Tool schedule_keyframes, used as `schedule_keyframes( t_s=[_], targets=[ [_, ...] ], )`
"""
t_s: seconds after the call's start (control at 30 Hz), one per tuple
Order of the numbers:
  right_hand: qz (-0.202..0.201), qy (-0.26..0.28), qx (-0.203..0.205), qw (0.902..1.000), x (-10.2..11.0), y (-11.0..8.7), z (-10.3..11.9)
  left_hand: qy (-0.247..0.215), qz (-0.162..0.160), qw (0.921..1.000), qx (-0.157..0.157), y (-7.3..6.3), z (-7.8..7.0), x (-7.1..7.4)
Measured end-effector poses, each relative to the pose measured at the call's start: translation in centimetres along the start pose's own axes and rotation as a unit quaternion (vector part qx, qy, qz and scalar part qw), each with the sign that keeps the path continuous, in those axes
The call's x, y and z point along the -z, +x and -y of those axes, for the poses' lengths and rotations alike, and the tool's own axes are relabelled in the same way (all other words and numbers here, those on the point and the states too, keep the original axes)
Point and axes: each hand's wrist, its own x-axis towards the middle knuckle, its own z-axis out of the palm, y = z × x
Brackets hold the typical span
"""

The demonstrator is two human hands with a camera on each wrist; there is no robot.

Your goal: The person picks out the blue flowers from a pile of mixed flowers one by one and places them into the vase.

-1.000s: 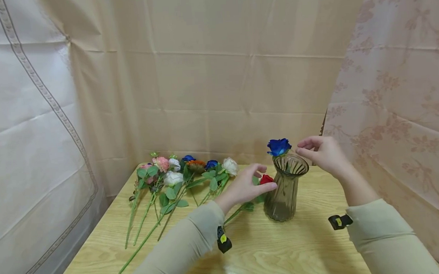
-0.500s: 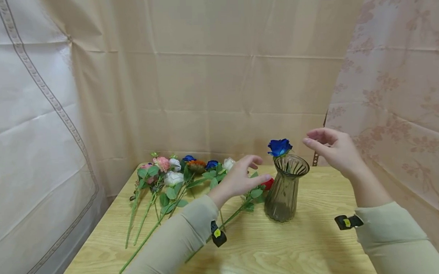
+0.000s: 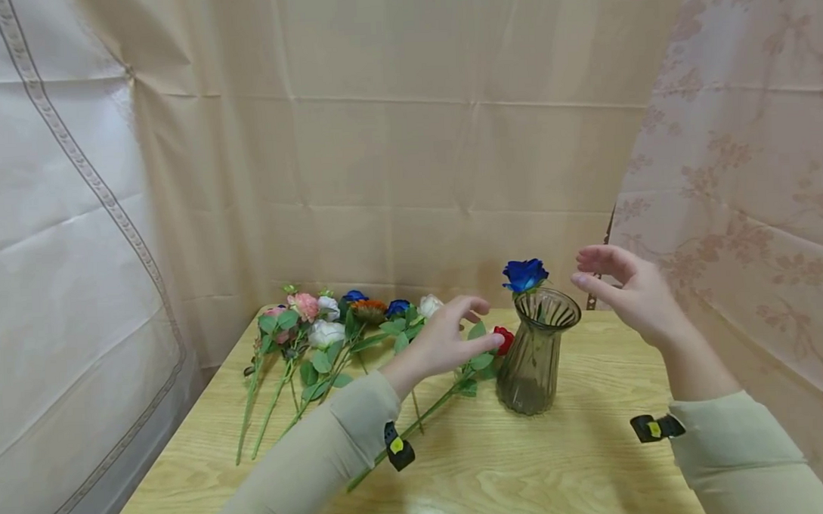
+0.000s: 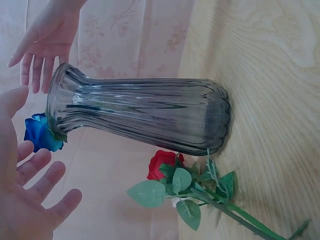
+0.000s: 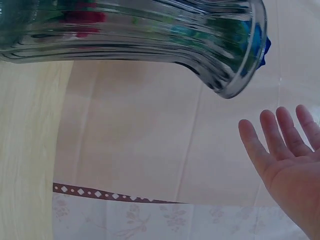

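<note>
A smoky ribbed glass vase [image 3: 529, 366] stands upright on the table, with a blue rose [image 3: 525, 275] in it whose bloom leans over the left of the rim. My left hand [image 3: 447, 337] hovers left of the vase, fingers spread and holding nothing. Close to its thumb in the head view, a red rose [image 3: 504, 340] with green leaves lies on the table beside the vase base. To the right of the rim my right hand [image 3: 627, 291] is raised, apart from the glass. Its fingers [image 5: 274, 131] look relaxed in the right wrist view, with nothing in them.
Several other artificial flowers lie on the left of the wooden table [image 3: 501, 473], among them a pink bloom [image 3: 304, 306], a white rose [image 3: 326, 333] and an orange flower [image 3: 369, 313]. A beige curtain [image 3: 381, 152] hangs behind, and a floral cloth [image 3: 756, 177] at the right.
My right hand has drawn back to the right, away from the blue rose and the rim. My left hand has shifted a little left, uncovering more of the red rose and its stem.
</note>
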Motion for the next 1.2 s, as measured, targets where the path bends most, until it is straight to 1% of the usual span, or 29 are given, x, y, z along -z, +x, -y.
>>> schedule_keyframes(
  t_s=[0.17,0.27,0.4,0.6,0.7,0.8,0.9,1.2],
  targets=[
    [0.014,0.029,0.014,0.9994,-0.6,-0.5,-0.9,0.0,0.004,1.0,0.007,-0.6,0.4,0.0],
    [0.017,0.058,0.03,0.9977,-1.1,-0.9,-1.4,-0.001,0.005,1.0,0.008,-0.9,0.8,0.0],
    [0.018,0.106,0.04,0.9934,-1.7,-1.4,-2.0,-0.003,0.006,1.0,0.003,-1.3,1.3,-0.1],
    [0.033,0.127,0.049,0.9901,-2.7,-2.1,-3.3,-0.005,0.007,0.9999,-0.009,-1.9,2.0,-0.1],
    [0.042,0.141,0.051,0.9878,-3.3,-2.3,-3.9,-0.002,0.006,1.0,-0.006,-2.3,2.5,-0.2],
    [0.044,0.145,0.045,0.9874,-3.7,-2.5,-4.5,-0.006,0.007,0.9999,0.005,-2.6,2.8,-0.2],
    [0.045,0.136,0.036,0.989,-4.2,-2.7,-5.0,-0.009,0.008,0.9998,0.016,-2.8,3.2,-0.2],
    [0.061,0.106,-0.023,0.9922,-5.0,-3.5,-6.5,-0.01,0.007,0.9992,0.037,-3.7,4.4,-0.6]
  ],
)
